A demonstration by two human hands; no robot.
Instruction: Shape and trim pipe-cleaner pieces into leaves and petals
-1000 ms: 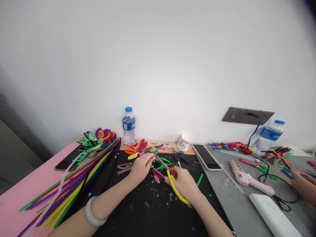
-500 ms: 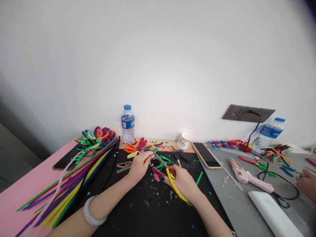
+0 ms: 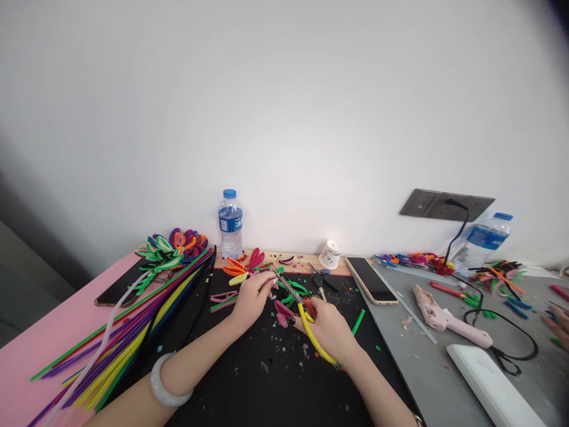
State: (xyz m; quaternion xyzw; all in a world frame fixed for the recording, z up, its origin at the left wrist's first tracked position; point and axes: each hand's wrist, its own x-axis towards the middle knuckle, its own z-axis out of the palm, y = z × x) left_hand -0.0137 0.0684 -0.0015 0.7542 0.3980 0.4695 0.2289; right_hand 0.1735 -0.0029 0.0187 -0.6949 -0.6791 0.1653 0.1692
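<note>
In my right hand [image 3: 329, 327] is a pair of scissors [image 3: 291, 290] with yellow and red handles. The blades point up and left toward the fingertips of my left hand [image 3: 254, 296]. Those fingers are pinched together at the blade tips; whatever they hold is hidden or too small to name. Beyond my left hand lie orange and magenta pipe cleaner loops [image 3: 249, 262] and a short yellow piece [image 3: 239, 279]. Green pipe cleaner loops [image 3: 296, 290] lie behind the blades, and pink loops [image 3: 283, 314] sit beside them on the black mat [image 3: 249, 379].
Long pipe cleaners [image 3: 128, 332] lie on the left. Along the wall stand a water bottle [image 3: 230, 228] and a paper cup [image 3: 329, 255]. To the right are a phone [image 3: 372, 281], a pink glue gun [image 3: 448, 320], its black cable and another person's hand [image 3: 558, 326].
My hands and the scissors hold almost the same position. At the far right, the other person's hand has shifted and its fingers are more spread.
</note>
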